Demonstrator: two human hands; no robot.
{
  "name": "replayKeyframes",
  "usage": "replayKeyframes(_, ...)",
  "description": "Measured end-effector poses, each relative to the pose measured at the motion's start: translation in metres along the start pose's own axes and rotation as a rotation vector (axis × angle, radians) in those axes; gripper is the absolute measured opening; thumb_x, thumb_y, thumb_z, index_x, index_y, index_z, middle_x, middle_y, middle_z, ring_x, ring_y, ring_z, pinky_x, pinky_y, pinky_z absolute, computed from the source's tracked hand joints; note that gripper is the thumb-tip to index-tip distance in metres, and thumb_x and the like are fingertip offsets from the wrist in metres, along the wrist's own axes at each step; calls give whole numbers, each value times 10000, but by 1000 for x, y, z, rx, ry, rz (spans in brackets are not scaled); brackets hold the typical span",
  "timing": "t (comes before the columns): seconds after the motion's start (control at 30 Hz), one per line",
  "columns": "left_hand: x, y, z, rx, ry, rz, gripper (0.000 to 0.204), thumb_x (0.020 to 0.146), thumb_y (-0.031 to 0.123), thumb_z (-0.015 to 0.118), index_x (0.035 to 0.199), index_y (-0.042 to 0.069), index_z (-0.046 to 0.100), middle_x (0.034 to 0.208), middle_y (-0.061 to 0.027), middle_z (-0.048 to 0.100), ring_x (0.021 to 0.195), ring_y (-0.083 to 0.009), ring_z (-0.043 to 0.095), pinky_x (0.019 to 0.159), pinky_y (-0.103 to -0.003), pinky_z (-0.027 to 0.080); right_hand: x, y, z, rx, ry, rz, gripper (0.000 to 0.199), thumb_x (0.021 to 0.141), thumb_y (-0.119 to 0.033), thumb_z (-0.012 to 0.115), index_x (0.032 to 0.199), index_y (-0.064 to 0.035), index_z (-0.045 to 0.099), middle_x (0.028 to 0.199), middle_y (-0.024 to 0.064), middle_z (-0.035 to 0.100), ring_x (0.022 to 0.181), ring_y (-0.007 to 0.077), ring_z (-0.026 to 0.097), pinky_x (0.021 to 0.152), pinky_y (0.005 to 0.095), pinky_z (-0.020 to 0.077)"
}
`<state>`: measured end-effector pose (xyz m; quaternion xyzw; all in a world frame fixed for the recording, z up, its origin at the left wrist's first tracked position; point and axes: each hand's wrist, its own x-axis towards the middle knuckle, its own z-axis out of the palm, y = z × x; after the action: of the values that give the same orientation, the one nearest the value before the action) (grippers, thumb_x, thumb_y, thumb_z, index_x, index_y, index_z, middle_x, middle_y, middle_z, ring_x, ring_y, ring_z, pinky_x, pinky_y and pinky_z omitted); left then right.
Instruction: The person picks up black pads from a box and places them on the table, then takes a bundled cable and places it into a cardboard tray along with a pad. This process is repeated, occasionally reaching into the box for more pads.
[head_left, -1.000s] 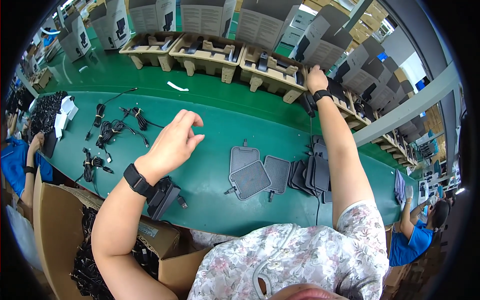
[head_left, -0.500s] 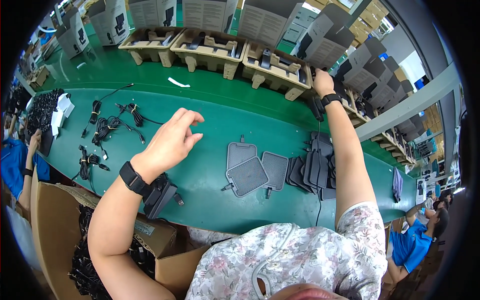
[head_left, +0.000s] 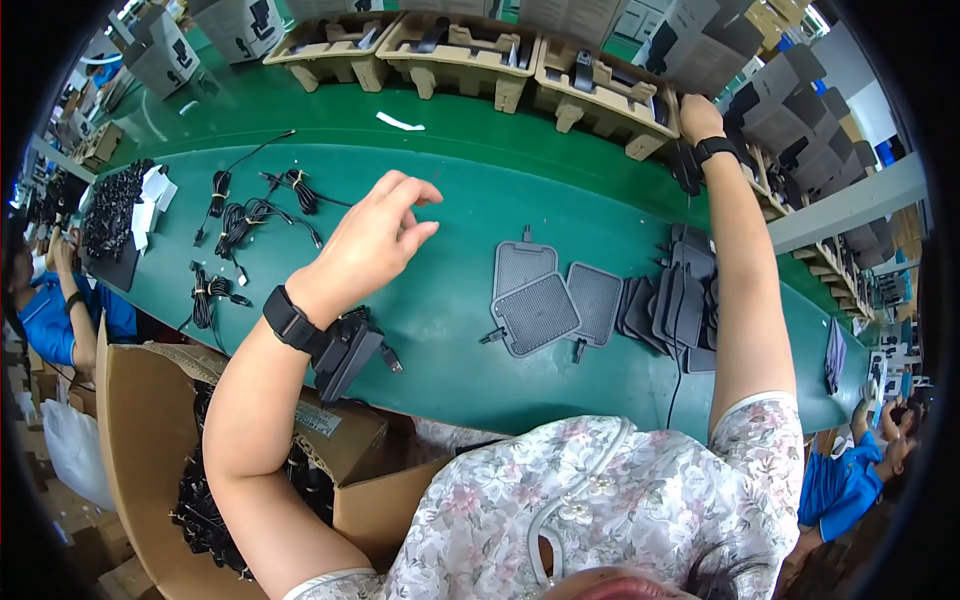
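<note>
Left hand (head_left: 375, 240) hovers empty, fingers loosely spread, over the green belt (head_left: 450, 300). Right hand (head_left: 698, 118) reaches far right to a cardboard tray (head_left: 610, 100); its grip is hidden. Grey mesh pads (head_left: 540, 300) lie near centre.

Bundled black cables (head_left: 245, 215) are lying at the left of the green conveyor belt (head_left: 470, 210). Grey mesh pads (head_left: 545, 300) are being kept at the middle, and an open cardboard box (head_left: 150, 420) is being kept near left.

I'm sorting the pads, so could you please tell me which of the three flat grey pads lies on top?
The mesh-faced pad nearest the person: it sits tilted, overlapping the pad behind and the pad to its right.
</note>
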<state>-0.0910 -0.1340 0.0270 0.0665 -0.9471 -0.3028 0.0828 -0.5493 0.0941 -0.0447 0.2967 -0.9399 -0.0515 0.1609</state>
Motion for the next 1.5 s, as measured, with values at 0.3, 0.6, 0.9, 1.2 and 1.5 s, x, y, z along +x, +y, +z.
replayKeyframes(0.3, -2, 2, 1, 3, -14, -3, 214, 826, 58, 592, 1025, 42, 514, 962, -88, 484, 694, -171, 544, 685, -317, 469, -104, -76, -72, 119, 369, -200, 252, 772, -180, 604, 1014, -110, 622, 990, 61, 574, 918, 242, 541, 743, 378, 435)
replayKeyframes(0.6, 2, -3, 1, 46, -8, 13, 217, 822, 71, 600, 1020, 51, 516, 945, -92, 491, 711, -191, 549, 689, -327, 469, -258, -156, -113, 385, -233, -1088, 753, 599, -223, 754, 1287, -152, 456, 1340, 124, 388, 1227, 318, 377, 968, 417, 366)
replayKeyframes(0.9, -3, -7, 4, 77, -28, 62, 203, 830, 94, 591, 1019, 66, 524, 935, -95, 498, 739, -224, 560, 696, -343, 471, -260, -158, -98, 546, -188, -992, 653, 668, -7, 634, 1285, -117, 450, 1274, 171, 447, 1179, 347, 438, 948, 420, 415)
replayKeyframes(1.2, -3, -8, 0, 119, -75, 11, 223, 832, 81, 596, 1045, 63, 535, 972, -81, 516, 786, -195, 540, 717, -302, 465, -205, -133, -73, 976, -185, -622, 367, 736, 34, 592, 1089, -51, 537, 988, 145, 594, 932, 278, 580, 826, 332, 466)
replayKeyframes(1.5, -9, -38, -8, 413, -130, -87, 300, 808, 127, 623, 1084, 65, 523, 985, -131, 510, 840, -285, 567, 746, -379, 474, -109, -51, -53, 1108, 471, -176, 195, 883, -37, 493, 1049, -51, 596, 914, 21, 613, 896, 128, 551, 804, 253, 424)
